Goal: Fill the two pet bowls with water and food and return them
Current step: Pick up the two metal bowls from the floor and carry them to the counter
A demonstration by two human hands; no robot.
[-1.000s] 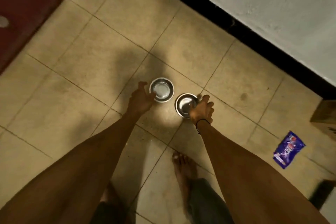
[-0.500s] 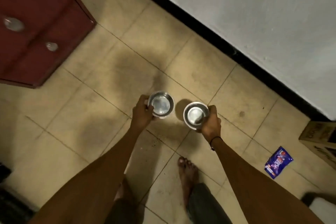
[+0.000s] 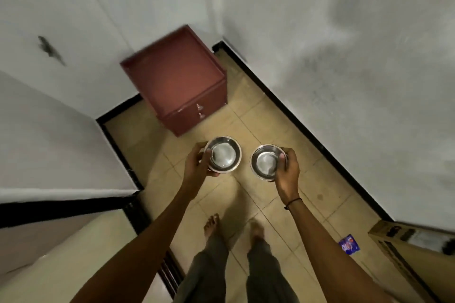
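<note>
Above the tiled floor, two steel pet bowls are held side by side, a small gap between them. The left bowl sits in the left hand, fingers wrapped around its near rim and thumb over the edge. The right bowl is gripped by the right hand, thumb hooked inside the rim and fingers curled beneath. Both bowls look empty, though glare on the metal makes that hard to confirm. A black cord circles the right wrist. Bare feet stand below. Beyond the bowls a dark red cabinet stands in the corner. A blue packet lies on the floor near a cardboard box at the right.
</note>
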